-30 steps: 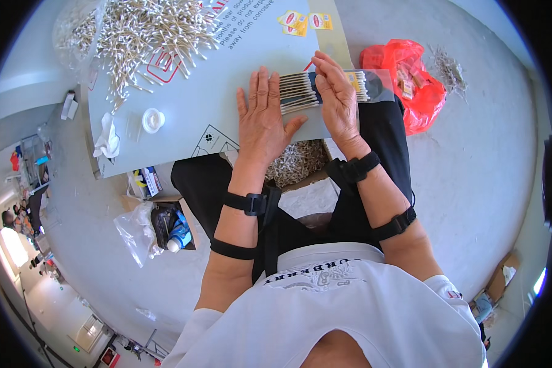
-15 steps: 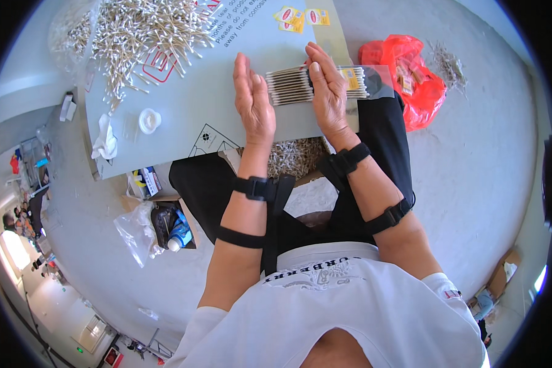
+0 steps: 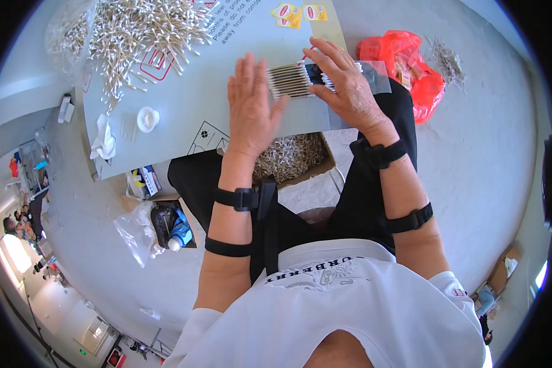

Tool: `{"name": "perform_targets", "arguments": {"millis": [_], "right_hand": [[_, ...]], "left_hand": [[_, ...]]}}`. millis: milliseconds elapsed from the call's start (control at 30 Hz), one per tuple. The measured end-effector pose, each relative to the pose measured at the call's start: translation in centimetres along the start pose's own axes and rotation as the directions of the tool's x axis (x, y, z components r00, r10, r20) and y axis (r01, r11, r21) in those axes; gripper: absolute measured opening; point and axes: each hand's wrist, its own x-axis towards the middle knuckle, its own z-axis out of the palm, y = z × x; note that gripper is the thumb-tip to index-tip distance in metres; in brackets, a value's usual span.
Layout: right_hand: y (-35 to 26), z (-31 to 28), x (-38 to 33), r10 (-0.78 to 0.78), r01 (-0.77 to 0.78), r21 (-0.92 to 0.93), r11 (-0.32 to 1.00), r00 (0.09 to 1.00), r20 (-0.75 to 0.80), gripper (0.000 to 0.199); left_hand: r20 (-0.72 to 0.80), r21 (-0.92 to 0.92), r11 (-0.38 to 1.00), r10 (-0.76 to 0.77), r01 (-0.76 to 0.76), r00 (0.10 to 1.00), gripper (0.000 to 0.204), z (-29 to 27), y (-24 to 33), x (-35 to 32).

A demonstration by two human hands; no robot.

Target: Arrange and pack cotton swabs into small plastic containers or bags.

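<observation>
Swab row lies near right table edge, bare tabletop beyond left hand.

Smooth grey floor spreads at 3 o'clock. A pale grey surface stands at 11 o'clock, a whitish wall at 10, and a bright patch of light between 8 and 9.

At ten o'clock a small round white tub stands on the bench, with a crumpled white wad near it toward nine; at eight o'clock a carton on the floor holds a blue bottle; a red plastic bag shows between one and two o'clock
</observation>
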Motion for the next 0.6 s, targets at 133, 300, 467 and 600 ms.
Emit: {"name": "perform_targets", "arguments": {"millis": [133,300,467,600], "right_hand": [[0.9,0.6,-0.7,-0.051,0.071,-0.176,0.982,0.992,0.117,0.063],[1.8,1.7,-1.2,-0.14,0.179,-0.238,0.955,0.975,0.173,0.053],[2.6,2.6,-1.8,-0.186,0.209,-0.223,0.952,0.975,0.122,0.048],[1.7,0.8,-2.1,-0.093,0.095,-0.371,0.924,0.995,0.023,0.049]], "left_hand": [[0.159,0.351,0.931,0.052,-0.105,0.986,0.081,1.1,1.9,-0.6],[0.198,0.381,0.917,0.041,-0.116,0.979,0.081,2.1,1.5,-0.6],[0.23,0.411,0.901,0.048,-0.142,0.972,0.078,2.2,1.4,-0.5],[0.241,0.411,0.904,0.022,-0.122,0.97,0.076,2.1,1.2,-0.7]]}}
